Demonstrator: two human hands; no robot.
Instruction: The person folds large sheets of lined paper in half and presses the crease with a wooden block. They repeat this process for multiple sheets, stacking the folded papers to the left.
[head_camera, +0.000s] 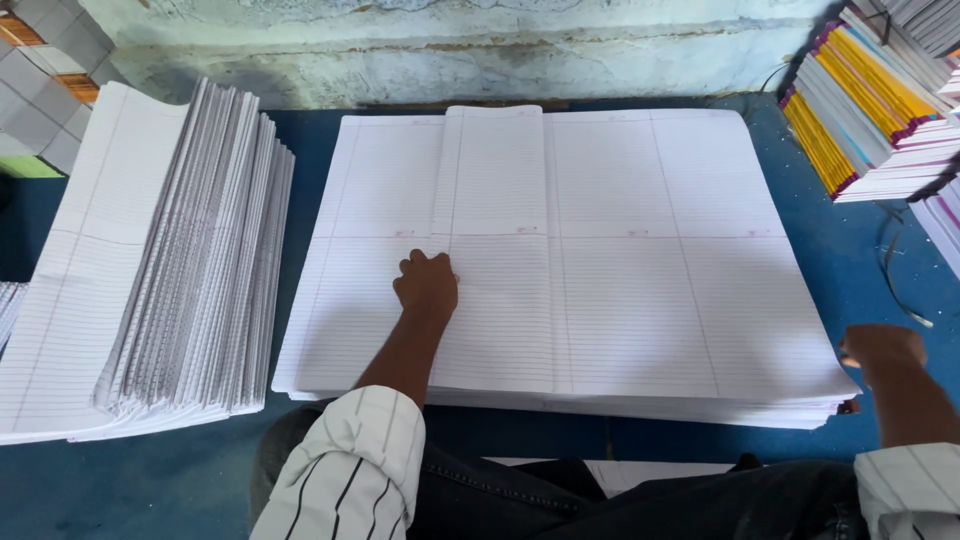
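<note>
A wide stack of ruled sheets (620, 300) lies on the tabletop (860, 250) at the middle of the frame, with a narrower folded sheet (497, 170) on its upper left part. At the left of the frame a fanned pile of folded sheets (190, 270) lies apart from it, and in the upper right corner stands a leaning pile of notebooks (870, 100). The left hand (427, 283) rests on the wide stack left of its middle, and the right hand (882, 345) lies at the stack's lower right corner.

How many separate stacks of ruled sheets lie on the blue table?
2. A flat stack in the middle, under the left hand, with the right hand at its near right corner; a fanned stack at the left. Notebooks sit top right; more may lie out of view.
</note>
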